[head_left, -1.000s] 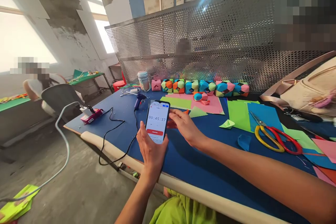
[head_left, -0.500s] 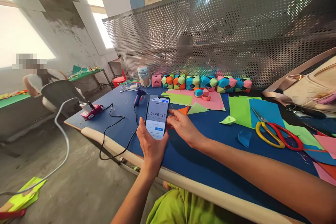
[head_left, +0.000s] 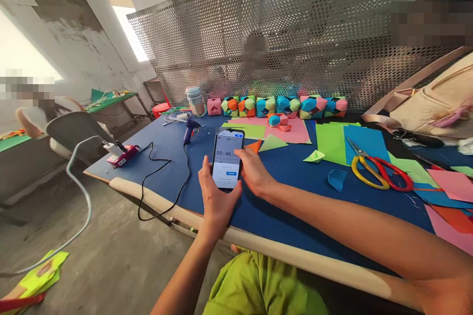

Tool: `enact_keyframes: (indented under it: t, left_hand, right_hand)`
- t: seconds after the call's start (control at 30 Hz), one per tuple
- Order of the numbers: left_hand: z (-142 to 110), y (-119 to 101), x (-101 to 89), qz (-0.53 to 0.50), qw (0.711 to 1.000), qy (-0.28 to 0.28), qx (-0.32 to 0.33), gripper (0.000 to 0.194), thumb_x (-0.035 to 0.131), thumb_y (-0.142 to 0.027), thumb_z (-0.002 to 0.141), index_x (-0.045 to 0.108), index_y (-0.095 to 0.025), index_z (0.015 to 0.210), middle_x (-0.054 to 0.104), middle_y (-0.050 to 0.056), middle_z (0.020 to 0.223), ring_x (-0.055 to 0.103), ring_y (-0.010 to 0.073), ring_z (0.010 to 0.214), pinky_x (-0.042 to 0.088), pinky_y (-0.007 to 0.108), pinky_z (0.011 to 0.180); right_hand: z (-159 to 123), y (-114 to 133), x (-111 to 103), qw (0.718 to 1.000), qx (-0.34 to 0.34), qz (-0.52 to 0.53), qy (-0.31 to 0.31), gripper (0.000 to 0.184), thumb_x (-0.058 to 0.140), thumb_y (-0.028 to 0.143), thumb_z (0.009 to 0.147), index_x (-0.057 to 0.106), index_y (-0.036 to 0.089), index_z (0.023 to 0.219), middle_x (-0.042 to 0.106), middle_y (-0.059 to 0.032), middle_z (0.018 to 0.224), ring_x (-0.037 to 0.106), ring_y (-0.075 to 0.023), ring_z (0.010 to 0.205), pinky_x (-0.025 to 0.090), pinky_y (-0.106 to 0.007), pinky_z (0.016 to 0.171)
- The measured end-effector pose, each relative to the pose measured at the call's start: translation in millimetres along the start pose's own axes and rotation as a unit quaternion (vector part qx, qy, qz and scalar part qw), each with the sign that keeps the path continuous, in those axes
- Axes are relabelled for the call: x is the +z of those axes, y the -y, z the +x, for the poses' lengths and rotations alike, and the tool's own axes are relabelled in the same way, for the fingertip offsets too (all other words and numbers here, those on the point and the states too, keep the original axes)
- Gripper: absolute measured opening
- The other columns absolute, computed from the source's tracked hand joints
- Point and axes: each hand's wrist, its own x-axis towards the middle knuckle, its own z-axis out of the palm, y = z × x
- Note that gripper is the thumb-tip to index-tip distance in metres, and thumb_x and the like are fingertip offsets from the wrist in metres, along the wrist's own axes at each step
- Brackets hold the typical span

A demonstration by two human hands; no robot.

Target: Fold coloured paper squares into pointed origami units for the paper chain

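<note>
My left hand [head_left: 217, 199] is wrapped round the lower part of a smartphone [head_left: 226, 173], with its thumb along the right edge. The lit screen shows a running timer, its last digits covered. My right hand [head_left: 254, 170] grips the phone's right side, one fingertip lying over the screen's edge; its other fingers are partly hidden. Behind the phone lie a purple hot glue gun [head_left: 189, 130] and an orange paper piece [head_left: 254, 145]. To the right are a folded light-green paper piece [head_left: 314, 156], a blue paper piece [head_left: 336, 179] and scissors [head_left: 369, 170] with yellow and red handles.
Folded paper balls [head_left: 266, 107] line the back of the blue table [head_left: 295, 197], beside a tumbler [head_left: 195, 101]. A pink power strip [head_left: 123, 156] and black cord [head_left: 144, 197] are left. Paper sheets [head_left: 330, 143] and a bag [head_left: 436, 93] are right. Another person [head_left: 51, 113] sits far left.
A fingertip of my right hand has moved onto the screen's right edge and covers the timer's last digits. The phone has shifted slightly right, and the camera view has tilted down a little.
</note>
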Motion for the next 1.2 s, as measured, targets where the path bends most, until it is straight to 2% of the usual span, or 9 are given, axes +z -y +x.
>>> enact_keyframes:
  t: [0.1, 0.27, 0.37, 0.53, 0.7, 0.83, 0.93, 1.07, 1.2]
  left_hand:
    - [-2.3, -9.1, -3.0, -0.118, 0.99, 0.012, -0.077, 0.078, 0.061, -0.022, 0.074, 0.028, -0.022, 0.144, 0.05, 0.01, 0.12, 0.053, 0.0221, 0.11, 0.045, 0.037, 0.094]
    - [0.5, -9.3, -4.7, -0.273, 0.942, 0.011, -0.195, 0.065, 0.048, -0.022, 0.077, 0.033, -0.025, 0.14, 0.053, 0.006, 0.113, 0.056, 0.0183, 0.105, 0.048, 0.03, 0.086]
    - [1.3, -8.3, -2.6, -0.298, 0.932, 0.003, -0.207, 0.062, 0.047, -0.023, 0.077, 0.036, -0.026, 0.138, 0.053, 0.006, 0.11, 0.056, 0.0178, 0.106, 0.047, 0.029, 0.089]
    - [0.1, -11.6, -0.8, -0.308, 0.928, 0.0, -0.21, 0.06, 0.048, -0.022, 0.076, 0.039, -0.026, 0.135, 0.053, 0.005, 0.109, 0.056, 0.0177, 0.105, 0.046, 0.03, 0.091]
    - [1.1, -10.4, -0.9, -0.301, 0.929, 0.001, -0.216, 0.059, 0.047, -0.021, 0.075, 0.04, -0.026, 0.134, 0.052, 0.005, 0.11, 0.056, 0.0181, 0.106, 0.047, 0.03, 0.09]
    - [2.9, -10.8, -1.5, -0.299, 0.927, 0.0, -0.228, 0.062, 0.049, -0.018, 0.072, 0.04, -0.025, 0.133, 0.052, 0.006, 0.11, 0.056, 0.0182, 0.104, 0.048, 0.029, 0.085]
    - [3.8, -13.9, -3.2, -0.278, 0.936, 0.01, -0.216, 0.066, 0.052, -0.018, 0.07, 0.037, -0.023, 0.134, 0.051, 0.007, 0.113, 0.055, 0.0182, 0.104, 0.049, 0.028, 0.083]
    - [2.4, -17.5, -6.6, -0.184, 0.965, 0.046, -0.18, 0.077, 0.061, -0.024, 0.07, 0.029, -0.02, 0.14, 0.048, 0.01, 0.122, 0.054, 0.0213, 0.111, 0.047, 0.033, 0.092]
    - [-1.1, -16.0, -8.2, -0.069, 0.988, 0.07, -0.118, 0.096, 0.073, -0.029, 0.064, 0.022, -0.023, 0.145, 0.042, 0.013, 0.134, 0.045, 0.0282, 0.126, 0.039, 0.043, 0.104]
  right_hand:
    - [-2.0, 3.3, -5.1, 0.999, 0.012, 0.042, -0.013, 0.02, 0.056, 0.028, 0.068, 0.05, 0.021, 0.086, 0.069, -0.0019, 0.094, 0.064, -0.0225, 0.095, 0.052, -0.035, 0.08]
    - [-14.3, 11.4, -16.8, 0.994, -0.004, -0.012, 0.111, 0.055, 0.058, 0.008, 0.056, 0.05, 0.023, 0.108, 0.068, 0.0, 0.102, 0.063, -0.0213, 0.101, 0.051, -0.036, 0.086]
    - [-17.1, 11.5, -22.0, 0.991, 0.0, -0.033, 0.13, 0.067, 0.058, 0.004, 0.055, 0.045, 0.025, 0.116, 0.067, -0.0003, 0.104, 0.064, -0.0215, 0.099, 0.053, -0.038, 0.086]
    - [-14.6, 6.8, -25.5, 0.99, -0.021, -0.058, 0.123, 0.066, 0.057, 0.003, 0.056, 0.045, 0.025, 0.116, 0.067, -0.0011, 0.105, 0.065, -0.0223, 0.097, 0.054, -0.039, 0.082]
    - [-17.9, 16.2, -22.5, 0.991, 0.006, -0.023, 0.13, 0.062, 0.06, 0.007, 0.06, 0.048, 0.025, 0.118, 0.067, -0.0006, 0.107, 0.063, -0.0216, 0.102, 0.052, -0.039, 0.089]
    - [-19.6, 24.7, -16.8, 0.988, 0.058, 0.076, 0.118, 0.043, 0.055, 0.014, 0.069, 0.052, 0.023, 0.111, 0.069, 0.0002, 0.101, 0.063, -0.0211, 0.102, 0.052, -0.039, 0.09]
    - [-17.5, 25.5, -13.8, 0.984, 0.071, 0.124, 0.103, 0.031, 0.052, 0.015, 0.074, 0.055, 0.022, 0.104, 0.07, 0.0009, 0.096, 0.064, -0.0191, 0.096, 0.052, -0.036, 0.087]
    - [-14.7, 27.5, -9.9, 0.98, 0.097, 0.16, 0.066, 0.016, 0.047, 0.017, 0.082, 0.058, 0.019, 0.094, 0.07, -0.0005, 0.084, 0.065, -0.017, 0.086, 0.052, -0.033, 0.084]
    - [-14.7, 32.3, -4.1, 0.972, 0.131, 0.19, 0.035, 0.019, 0.041, 0.021, 0.09, 0.06, 0.017, 0.091, 0.07, -0.0029, 0.08, 0.066, -0.0175, 0.083, 0.052, -0.034, 0.084]
